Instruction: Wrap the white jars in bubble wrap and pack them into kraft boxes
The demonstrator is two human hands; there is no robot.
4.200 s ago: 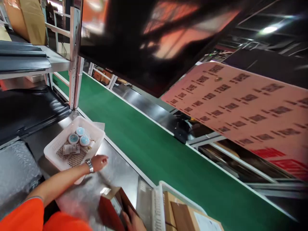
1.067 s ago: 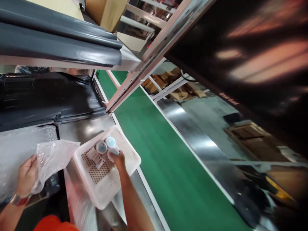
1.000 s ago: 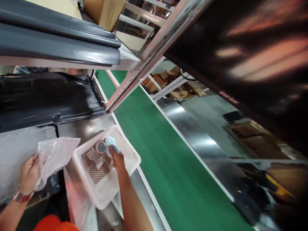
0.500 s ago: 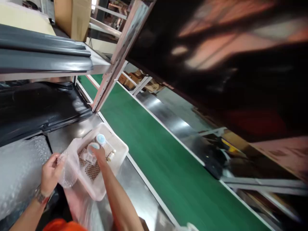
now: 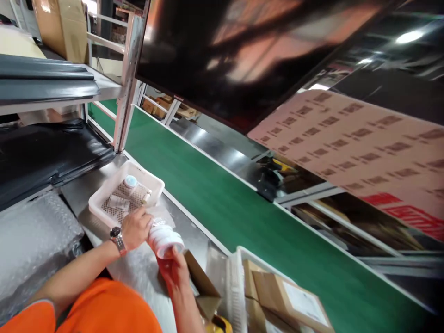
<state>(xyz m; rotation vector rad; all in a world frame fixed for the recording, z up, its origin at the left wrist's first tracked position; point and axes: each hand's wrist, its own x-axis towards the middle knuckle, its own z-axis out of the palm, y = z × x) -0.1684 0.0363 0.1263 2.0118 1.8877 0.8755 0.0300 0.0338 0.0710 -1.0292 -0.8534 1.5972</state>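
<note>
My right hand point(image 5: 176, 270) grips a white jar point(image 5: 166, 243) from below and the right, over the metal bench. My left hand point(image 5: 137, 227), with a wristwatch on its wrist, is closed at the jar's left side on a clear plastic bag point(image 5: 161, 213). The bag lies around the jar's far end; how far it covers the jar cannot be made out. Just beyond my hands is a white plastic basket point(image 5: 98, 203). Inside it are a jar with a light blue lid point(image 5: 131, 181), a small packet with a printed label point(image 5: 119, 202) and a small cream-coloured piece point(image 5: 146, 197).
A green conveyor belt point(image 5: 208, 189) runs behind the bench. At lower right, a white crate point(image 5: 236, 286) holds several cardboard parcels point(image 5: 294, 300), beside an open carton point(image 5: 203, 282). Bubble wrap point(image 5: 41, 245) covers the left side. A large dark screen point(image 5: 208, 60) hangs above.
My right hand has lifted a jar out of the basket and brought it nearer me. My left hand has moved right with the bag to meet it. The view has swung right.
</note>
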